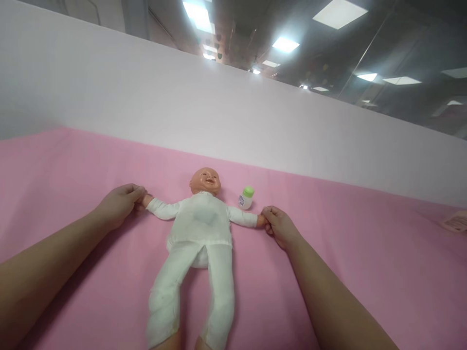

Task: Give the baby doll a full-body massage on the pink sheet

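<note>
A baby doll (204, 221) with a white cloth body lies face up on a pink sheet (280, 291), its arms stretched out to both sides. My left hand (123, 204) is closed around the doll's hand at the left. At the right, my right hand (280, 226) pinches the doll's other hand between thumb and fingers. Beside the doll's head, above its right-side arm, is a small white jar (245, 200) with a green lid. Neither of my hands touches the jar. The doll's feet are cut off by the bottom of the view.
Behind the sheet runs a white wall panel (226, 112), with dark glass (386, 48) above it reflecting ceiling lights. A pale pink item (456, 221), too blurred to name, lies at the far right edge.
</note>
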The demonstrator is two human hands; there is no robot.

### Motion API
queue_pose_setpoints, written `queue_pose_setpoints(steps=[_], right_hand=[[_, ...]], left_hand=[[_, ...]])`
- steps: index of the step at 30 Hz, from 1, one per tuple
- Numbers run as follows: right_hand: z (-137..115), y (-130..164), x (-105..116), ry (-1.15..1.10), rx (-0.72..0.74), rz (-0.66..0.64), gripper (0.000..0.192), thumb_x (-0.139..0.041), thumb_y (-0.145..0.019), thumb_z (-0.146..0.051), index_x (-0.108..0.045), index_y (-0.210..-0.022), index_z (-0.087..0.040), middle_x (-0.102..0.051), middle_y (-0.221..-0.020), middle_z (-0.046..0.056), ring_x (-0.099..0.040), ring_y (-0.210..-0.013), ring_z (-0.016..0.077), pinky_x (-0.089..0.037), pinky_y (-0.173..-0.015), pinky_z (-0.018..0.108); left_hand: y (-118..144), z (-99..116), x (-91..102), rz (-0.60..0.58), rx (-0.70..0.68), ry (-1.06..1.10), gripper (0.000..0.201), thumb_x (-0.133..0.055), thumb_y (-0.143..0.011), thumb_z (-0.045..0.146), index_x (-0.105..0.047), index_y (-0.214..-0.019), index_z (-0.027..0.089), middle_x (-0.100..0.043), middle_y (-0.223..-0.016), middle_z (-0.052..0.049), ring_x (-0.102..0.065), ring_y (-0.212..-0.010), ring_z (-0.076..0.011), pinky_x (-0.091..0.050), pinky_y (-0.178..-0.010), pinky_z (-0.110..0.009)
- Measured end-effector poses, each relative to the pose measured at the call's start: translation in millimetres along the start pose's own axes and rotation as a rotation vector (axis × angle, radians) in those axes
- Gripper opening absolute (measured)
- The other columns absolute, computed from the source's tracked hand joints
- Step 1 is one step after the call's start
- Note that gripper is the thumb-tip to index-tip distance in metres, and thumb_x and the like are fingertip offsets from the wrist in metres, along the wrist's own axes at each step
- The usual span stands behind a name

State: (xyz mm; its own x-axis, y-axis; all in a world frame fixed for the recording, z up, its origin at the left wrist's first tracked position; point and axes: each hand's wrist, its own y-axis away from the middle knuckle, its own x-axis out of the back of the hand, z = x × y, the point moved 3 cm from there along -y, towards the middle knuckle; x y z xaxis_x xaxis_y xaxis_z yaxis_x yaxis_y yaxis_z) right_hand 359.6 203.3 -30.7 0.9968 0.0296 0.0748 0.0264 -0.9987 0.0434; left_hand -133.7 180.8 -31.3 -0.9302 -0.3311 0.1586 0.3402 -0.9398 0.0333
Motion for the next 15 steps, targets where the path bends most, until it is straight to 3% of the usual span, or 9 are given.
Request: queue_pose_setpoints(steps=[6, 9, 13, 15], right_hand=[[5, -4, 2, -0.029, -0.051, 0.068, 0.034, -0.07, -0.085, -0.047, -0.069, -0.1, -0.016, -0.05, -0.051, -0.005, -0.039, -0.04, 0.0084, -0.026, -0.037, 0.019], [3, -2, 3, -0.06, -0.059, 0.064, 0.03, -0.071, -0.086, -0.039, -0.069, -0.107, -0.017, -0.055, -0.056, -0.002, -0.045, -0.044, 0.0094, -0.034, -0.038, 0.02], [-3, 4, 5, -0.117, -0.081, -0.01, 0.03, -0.077, -0.082, -0.028, -0.069, -0.109, -0.018, -0.068, -0.08, 0.006, -0.062, -0.063, 0.0133, -0.057, -0.06, 0.026], [-5, 7, 6, -0.147, -0.099, -0.057, 0.033, -0.081, -0.079, -0.025, -0.069, -0.109, -0.018, -0.069, -0.087, 0.006, -0.065, -0.07, 0.014, -0.061, -0.07, 0.028]], left_hand=[[4, 3, -0.8, -0.006, 0.043, 0.081, 0.035, -0.073, -0.075, 0.037, -0.07, -0.103, 0.017, -0.066, -0.071, -0.004, -0.057, -0.052, -0.0148, -0.049, -0.047, -0.025], [8, 6, -1.0, 0.001, 0.054, 0.159, 0.044, -0.073, -0.072, 0.029, -0.066, -0.114, 0.017, -0.068, -0.077, -0.004, -0.057, -0.051, -0.0136, -0.051, -0.048, -0.026], [13, 10, -2.2, -0.048, 0.069, 0.218, 0.046, -0.074, -0.07, 0.024, -0.065, -0.114, 0.014, -0.068, -0.076, -0.004, -0.057, -0.051, -0.0127, -0.051, -0.049, -0.025], [15, 11, -2.3, -0.057, 0.066, 0.235, 0.047, -0.075, -0.069, 0.025, -0.063, -0.113, 0.013, -0.067, -0.075, -0.004, -0.057, -0.051, -0.0127, -0.05, -0.049, -0.025]])
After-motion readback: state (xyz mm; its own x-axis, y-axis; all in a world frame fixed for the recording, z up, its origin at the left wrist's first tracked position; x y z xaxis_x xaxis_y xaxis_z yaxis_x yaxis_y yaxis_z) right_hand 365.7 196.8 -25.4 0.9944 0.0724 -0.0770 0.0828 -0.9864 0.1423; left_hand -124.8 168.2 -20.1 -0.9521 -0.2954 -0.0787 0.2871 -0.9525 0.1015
